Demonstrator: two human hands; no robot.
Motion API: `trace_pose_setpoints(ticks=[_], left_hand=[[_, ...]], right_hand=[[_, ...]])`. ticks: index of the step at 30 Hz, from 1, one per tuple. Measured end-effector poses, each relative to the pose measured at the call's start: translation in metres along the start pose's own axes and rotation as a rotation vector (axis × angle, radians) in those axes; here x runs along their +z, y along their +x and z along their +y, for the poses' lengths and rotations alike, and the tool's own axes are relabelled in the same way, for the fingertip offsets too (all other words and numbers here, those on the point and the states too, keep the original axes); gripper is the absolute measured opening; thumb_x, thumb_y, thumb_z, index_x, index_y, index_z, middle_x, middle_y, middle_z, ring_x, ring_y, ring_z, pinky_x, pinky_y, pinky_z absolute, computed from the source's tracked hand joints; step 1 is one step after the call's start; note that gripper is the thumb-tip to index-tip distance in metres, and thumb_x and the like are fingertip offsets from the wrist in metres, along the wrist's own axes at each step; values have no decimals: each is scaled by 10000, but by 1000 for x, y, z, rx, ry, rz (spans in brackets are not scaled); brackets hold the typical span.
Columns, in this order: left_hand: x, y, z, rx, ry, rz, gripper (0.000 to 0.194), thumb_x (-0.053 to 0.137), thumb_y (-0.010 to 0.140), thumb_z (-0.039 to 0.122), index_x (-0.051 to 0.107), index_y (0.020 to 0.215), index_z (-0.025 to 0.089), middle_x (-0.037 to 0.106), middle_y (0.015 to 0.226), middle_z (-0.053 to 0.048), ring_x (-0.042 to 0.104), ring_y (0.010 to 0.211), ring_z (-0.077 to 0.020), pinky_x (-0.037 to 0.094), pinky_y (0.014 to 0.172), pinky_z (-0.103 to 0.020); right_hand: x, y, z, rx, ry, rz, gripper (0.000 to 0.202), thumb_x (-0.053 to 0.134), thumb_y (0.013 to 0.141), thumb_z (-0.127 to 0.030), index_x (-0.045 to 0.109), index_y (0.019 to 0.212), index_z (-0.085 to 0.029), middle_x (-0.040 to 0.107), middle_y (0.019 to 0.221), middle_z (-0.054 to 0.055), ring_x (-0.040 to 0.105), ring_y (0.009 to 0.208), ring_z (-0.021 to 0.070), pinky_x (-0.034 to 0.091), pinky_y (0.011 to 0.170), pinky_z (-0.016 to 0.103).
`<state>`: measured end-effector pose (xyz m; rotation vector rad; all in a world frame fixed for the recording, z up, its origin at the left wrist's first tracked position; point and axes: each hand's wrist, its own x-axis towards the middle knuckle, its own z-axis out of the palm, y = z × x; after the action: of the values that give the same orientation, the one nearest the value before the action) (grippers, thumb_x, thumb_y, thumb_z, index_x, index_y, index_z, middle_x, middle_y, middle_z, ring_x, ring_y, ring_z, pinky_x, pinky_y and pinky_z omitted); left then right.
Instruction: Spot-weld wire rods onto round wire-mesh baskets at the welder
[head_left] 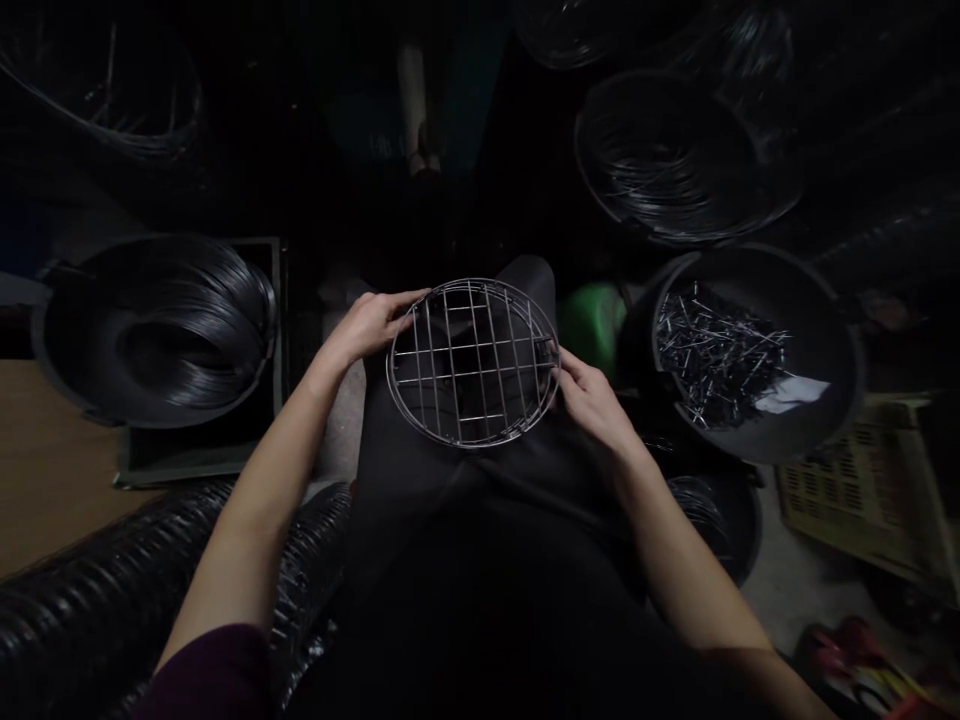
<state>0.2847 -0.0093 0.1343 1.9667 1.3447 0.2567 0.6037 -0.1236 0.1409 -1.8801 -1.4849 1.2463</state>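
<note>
A round wire rack (480, 372), with crossed bars inside a metal ring, is held level over my dark-clothed lap. My left hand (373, 322) grips its upper left rim, with the fingers reaching along the edge. On the opposite side my right hand (589, 393) holds the right rim, the fingertips partly hidden behind the ring. The bars seem to lie in stacked layers, with more rings visible below the top one, but I cannot tell how many racks there are.
To the left, a black tub (67, 345) holds a coil of wire (202, 330). At right, another tub (825, 330) contains short metal pieces (712, 350) and white paper (795, 393). Behind it sits a wire-filled basin (720, 215). A yellow crate (862, 490) and wrapped rolls (112, 590) stand nearby.
</note>
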Motion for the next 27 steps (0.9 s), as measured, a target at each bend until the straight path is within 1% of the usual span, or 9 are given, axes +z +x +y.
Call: trace_pose_setpoints(ticks=[4, 7, 10, 13, 16, 18, 22, 25, 27], left_hand=[[16, -4, -4, -3, 12, 97, 440, 553, 937, 335, 588, 1369, 256, 768, 1023, -66, 708, 874, -218, 492, 840, -312], [31, -7, -7, -50, -25, 182, 406, 546, 952, 333, 613, 1345, 257, 772, 992, -69, 717, 840, -208, 500, 825, -296], [41, -6, -11, -62, -94, 250, 387, 562, 950, 331, 628, 1327, 277, 764, 1079, -57, 725, 914, -218, 500, 876, -303], [49, -5, -14, -60, -169, 306, 367, 591, 936, 353, 656, 1292, 286, 734, 1186, -51, 709, 1036, -255, 495, 939, -337], [58, -4, -16, -51, -250, 337, 361, 610, 923, 396, 681, 1259, 284, 717, 1225, -49, 686, 1106, -280, 494, 975, -362], [62, -4, -18, -23, -287, 351, 365, 615, 918, 421, 684, 1250, 286, 720, 1220, -42, 673, 1135, -278, 489, 993, -367], [62, -7, -17, 6, -294, 358, 360, 605, 927, 425, 675, 1254, 294, 719, 1224, -26, 655, 1174, -256, 471, 1025, -365], [60, -11, -14, 1, -288, 349, 356, 573, 946, 436, 672, 1260, 299, 718, 1226, -22, 659, 1166, -232, 468, 1028, -338], [60, -13, -14, -6, -294, 346, 369, 568, 944, 466, 671, 1260, 304, 728, 1206, -23, 663, 1156, -227, 473, 1013, -321]], right_hand=[[-1, 0, 3, -6, -99, -40, 581, 430, 944, -388, 450, 1496, -209, 724, 743, 0, 655, 616, 189, 576, 768, 396], [3, -1, 10, -32, -177, 13, 590, 435, 926, -380, 457, 1491, -212, 733, 1134, 63, 707, 994, 257, 537, 958, 458], [9, 0, 18, -97, -192, 64, 561, 450, 903, -365, 521, 1441, -222, 570, 1424, 46, 536, 1321, 255, 434, 1111, 456], [19, -5, 27, -141, -181, 154, 514, 446, 902, -394, 619, 1339, -186, 620, 1363, 72, 565, 1288, 245, 448, 1102, 433], [31, -22, 35, -171, -258, 392, 516, 441, 910, -452, 694, 1218, -123, 718, 1148, 145, 676, 1082, 265, 520, 997, 436], [37, -38, 39, -203, -346, 466, 527, 450, 913, -476, 701, 1194, -109, 729, 1048, 163, 696, 970, 265, 537, 939, 434], [42, -67, 40, -253, -485, 294, 612, 447, 903, -503, 567, 1370, -127, 679, 1157, 172, 656, 1055, 286, 502, 958, 464], [47, -77, 37, -216, -576, 150, 896, 542, 803, -640, 363, 1508, -115, 596, 1285, 203, 572, 1176, 354, 441, 1002, 554], [54, -76, 36, -152, -608, 145, 1073, 593, 725, -729, 283, 1532, -94, 550, 1311, 236, 526, 1194, 397, 399, 1009, 612]])
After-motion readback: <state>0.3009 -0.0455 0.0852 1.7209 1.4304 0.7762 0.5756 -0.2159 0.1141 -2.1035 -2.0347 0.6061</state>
